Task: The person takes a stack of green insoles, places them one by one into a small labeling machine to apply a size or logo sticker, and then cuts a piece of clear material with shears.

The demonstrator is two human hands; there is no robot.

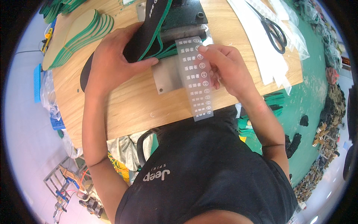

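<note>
On the wooden worktop (123,104), close to its near edge, a flat metal plate (169,76) lies in front of a dark press-like machine block (184,16), and both hands meet over it. The left hand (112,61) is spread palm-down on a black insole (141,39) with a green edge, fingers (145,64) flat and close together, the thumb stretched toward the plate; it looks as if this pressure keeps the insole from sliding while its end sits at the machine. The right hand (227,67) lies on a long translucent strip (195,76) printed with a column of small white marks, its forefinger tip (203,48) pinning the top of the strip just under the machine while the other fingers curl loosely along the strip's right side. Whether those fingers pinch the strip's edge cannot be told. The strip runs from the plate toward the person and overhangs the worktop's near edge, likely so one mark at a time can be lined up on the plate. A stack of tan, green-edged insoles (74,37) is fanned at the far left, within easy reach of the left hand, while black-handled scissors (274,31) rest on white sheets (276,63) at the far right, well apart from the work. More green-edged pieces (248,125) sit below the worktop on the right.
</note>
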